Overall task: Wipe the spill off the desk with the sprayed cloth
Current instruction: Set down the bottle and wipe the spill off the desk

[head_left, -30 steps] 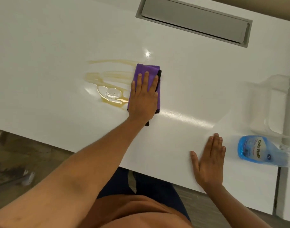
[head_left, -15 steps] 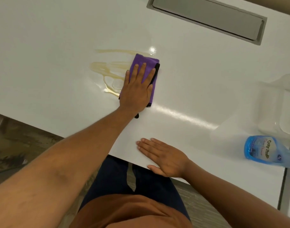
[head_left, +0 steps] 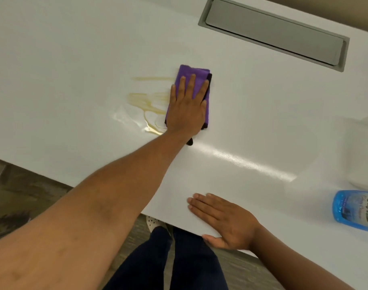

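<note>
While right hand (head_left: 224, 220) braces flat, left hand (head_left: 186, 107) presses cloth (head_left: 191, 73).

Bright even light, glare streak on glossy desk (head_left: 252, 162), soft blur, wide-angle bending at edges

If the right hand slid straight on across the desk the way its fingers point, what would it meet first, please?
The right hand lies flat, fingers pointing toward the person's left. Going straight on, it would probably meet the left forearm first, though that arm may sit above the desk, so depth is unclear.
</note>
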Available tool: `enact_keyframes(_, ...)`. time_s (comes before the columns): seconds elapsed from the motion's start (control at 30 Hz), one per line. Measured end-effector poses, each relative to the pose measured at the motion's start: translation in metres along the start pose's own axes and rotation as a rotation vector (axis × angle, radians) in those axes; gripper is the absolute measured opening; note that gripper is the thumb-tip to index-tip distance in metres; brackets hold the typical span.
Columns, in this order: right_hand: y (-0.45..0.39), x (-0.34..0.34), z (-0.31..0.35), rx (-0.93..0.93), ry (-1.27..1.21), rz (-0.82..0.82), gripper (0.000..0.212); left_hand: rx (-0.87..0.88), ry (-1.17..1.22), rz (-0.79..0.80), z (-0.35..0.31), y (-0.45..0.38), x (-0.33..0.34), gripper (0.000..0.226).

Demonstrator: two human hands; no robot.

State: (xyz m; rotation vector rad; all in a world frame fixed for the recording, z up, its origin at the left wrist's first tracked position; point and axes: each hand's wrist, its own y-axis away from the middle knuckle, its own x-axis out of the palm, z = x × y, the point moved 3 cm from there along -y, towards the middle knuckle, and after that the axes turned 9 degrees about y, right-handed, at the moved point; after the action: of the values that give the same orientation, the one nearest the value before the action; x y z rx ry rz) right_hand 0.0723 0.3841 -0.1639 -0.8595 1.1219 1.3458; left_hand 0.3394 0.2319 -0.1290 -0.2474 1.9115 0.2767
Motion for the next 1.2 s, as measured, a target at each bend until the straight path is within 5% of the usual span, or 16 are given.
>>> enact_keyframes(0.33, -0.003, -0.01, 0.004, 0.029, 0.101, 0.016, 0.077, 0.063, -0.033, 0.027, 0.072, 0.128, -0.01, 0.06)
enact_keyframes(0.5, -0.005, -0.019, 0.01, 0.025, 0.163, -0.025, 0.079, -0.108, 0.0, -0.034, 0.09, 0.062, -0.024, 0.062)
enact_keyframes(0.63, -0.006, -0.021, 0.004, -0.075, 0.368, -0.121, 0.052, -0.265, 0.022, -0.085, 0.096, 0.005, -0.029, 0.063)
enact_keyframes(0.77, -0.01, -0.026, -0.004, -0.13, 0.604, -0.122, 0.047, -0.191, 0.045, -0.1, 0.071, 0.023, -0.012, 0.064)
enact_keyframes(1.03, -0.007, -0.018, 0.005, 0.02, 0.115, -0.016, 0.075, 0.378, -0.055, 0.092, 0.051, 0.056, -0.001, 0.061)
enact_keyframes(1.2, -0.006, -0.005, 0.001, 0.033, 0.063, -0.015, 0.075, 0.162, -0.048, 0.03, 0.06, -0.02, -0.013, 0.062)
